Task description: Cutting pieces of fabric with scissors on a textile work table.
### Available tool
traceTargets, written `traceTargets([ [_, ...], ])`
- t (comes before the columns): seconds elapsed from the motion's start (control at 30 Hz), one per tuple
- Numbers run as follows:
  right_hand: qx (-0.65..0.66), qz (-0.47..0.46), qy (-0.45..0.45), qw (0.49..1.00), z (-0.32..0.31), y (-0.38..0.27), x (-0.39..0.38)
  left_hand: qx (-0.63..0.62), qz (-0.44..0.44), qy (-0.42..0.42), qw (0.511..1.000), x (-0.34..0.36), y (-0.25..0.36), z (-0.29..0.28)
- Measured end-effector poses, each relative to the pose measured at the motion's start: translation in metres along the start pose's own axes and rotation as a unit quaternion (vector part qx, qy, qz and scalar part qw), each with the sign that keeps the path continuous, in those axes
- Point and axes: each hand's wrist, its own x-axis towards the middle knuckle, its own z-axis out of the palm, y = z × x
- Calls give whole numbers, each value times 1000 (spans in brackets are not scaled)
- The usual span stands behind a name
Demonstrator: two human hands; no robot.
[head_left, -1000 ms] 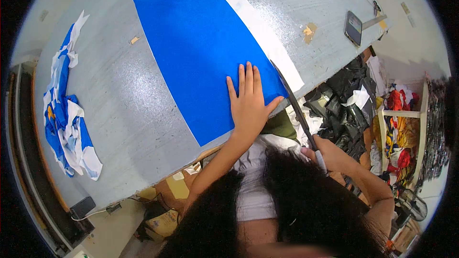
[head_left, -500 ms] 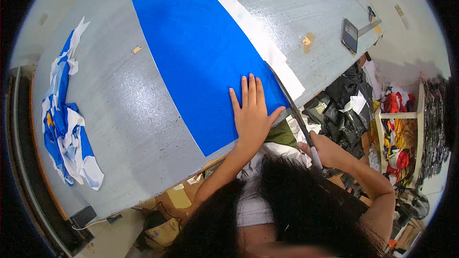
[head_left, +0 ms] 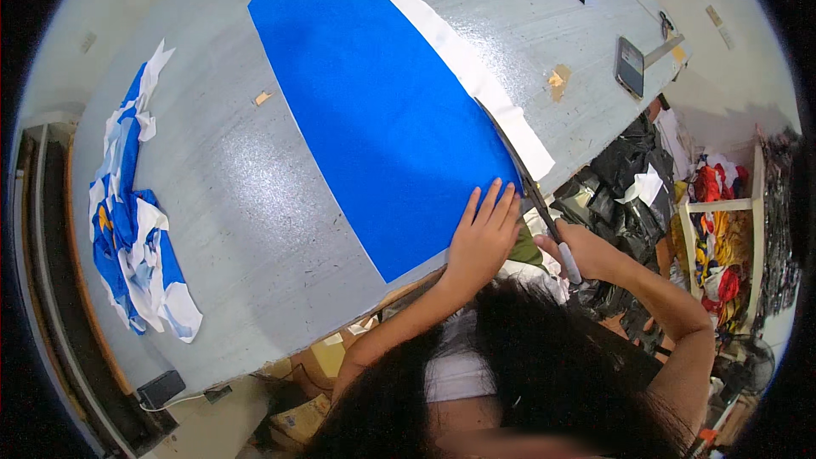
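A crumpled pile of blue and white fabric (head_left: 127, 238) lies on the left of the counter (head_left: 272, 289), a dark boxy device (head_left: 161, 388) at the near left corner; a phone (head_left: 630, 66) rests far right, and off the right edge are black plastic (head_left: 625, 153), a shelf (head_left: 722, 206) of bright cloth (head_left: 721, 283) and a fan (head_left: 748, 365)

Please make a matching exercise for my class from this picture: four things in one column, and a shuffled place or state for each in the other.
Things:
1. Scissors
2. Left hand
3. White strip
4. Crumpled heap

Places and states:
A. At the left side of the grey table
B. Gripped in the right hand
C. Along the right edge of the blue cloth
D. Spread on the cloth's near end

Pairs: 1-B, 2-D, 3-C, 4-A
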Motion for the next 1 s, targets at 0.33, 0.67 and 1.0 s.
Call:
traceTargets([
  [0.33, -27, 43, -32, 998, -24, -23, 9, 24, 55, -4, 998, -3, -6, 2],
  [0.67, 32, 7, -40, 999, -28, -31, 17, 16, 53, -5, 998, -5, -3, -3],
  [1.0, 6, 50, -40, 998, -38, -46, 29, -2, 56, -5, 998, -8, -6, -1],
])
